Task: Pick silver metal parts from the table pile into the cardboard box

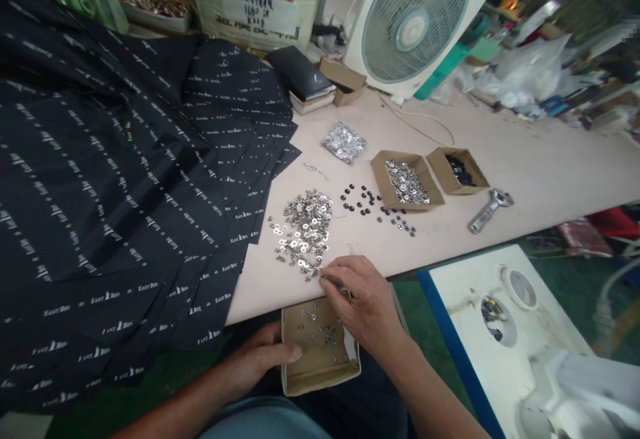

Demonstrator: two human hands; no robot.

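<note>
- Across this busy workroom I see a long, pale table (550, 166).
- At the left, black cloth (150, 186) with white words on it lies in a big heap.
- Next comes the left hand (273, 354). It is closed on the side of an open box (323, 380), with its thumb over the edge, just below the table.
- A big pile of shiny bits (307, 222) sits on the table, past the box. Only a few little bits (328, 334) lie in the box, so I think most of them are left on the table.
- The right hand (364, 300) is bent over the box, its fingertips close together at the near end of the pile. I can't tell if they pinch a bit.
- Black dots (364, 203) are spread out near a brown box (419, 206) full of shiny bits.
- Last, a smaller box (470, 190) holds black things, and a metal tool (484, 217) lies beside it.
</note>
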